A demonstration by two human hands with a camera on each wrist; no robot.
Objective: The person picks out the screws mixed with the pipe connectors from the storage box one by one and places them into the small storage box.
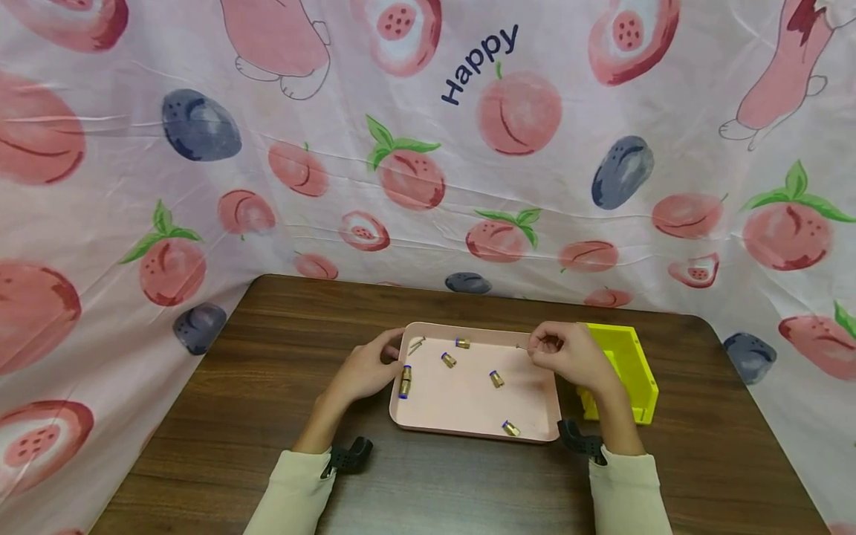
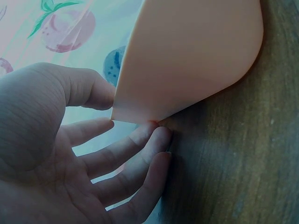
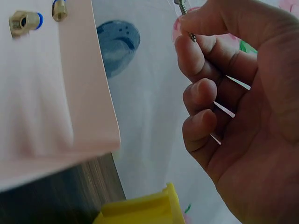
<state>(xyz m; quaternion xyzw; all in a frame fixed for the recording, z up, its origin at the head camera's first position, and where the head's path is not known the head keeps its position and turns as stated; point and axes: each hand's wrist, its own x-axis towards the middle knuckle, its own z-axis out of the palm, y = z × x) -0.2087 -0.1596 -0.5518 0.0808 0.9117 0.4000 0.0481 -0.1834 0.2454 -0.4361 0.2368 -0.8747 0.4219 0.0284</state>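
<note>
A pink tray (image 1: 468, 409) lies on the table with several brass fittings with blue ends, such as the fitting (image 1: 496, 379), spread over it. Two screws (image 1: 417, 345) lie in its far left corner. My left hand (image 1: 364, 369) holds the tray's left edge; in the left wrist view its thumb (image 2: 88, 88) meets the rim, the other fingers just below. Above the tray's far right corner, my right hand (image 1: 568, 355) pinches a small screw (image 3: 183, 8) between thumb and forefinger. Its remaining fingers are curled.
A yellow bin (image 1: 631, 371) stands on the wooden table (image 1: 281, 319), just right of the tray and partly behind the right hand and forearm. Fruit-print cloth (image 1: 414, 245) hangs along the table's back and sides. Black wrist mounts (image 1: 351, 455) sit on both wrists.
</note>
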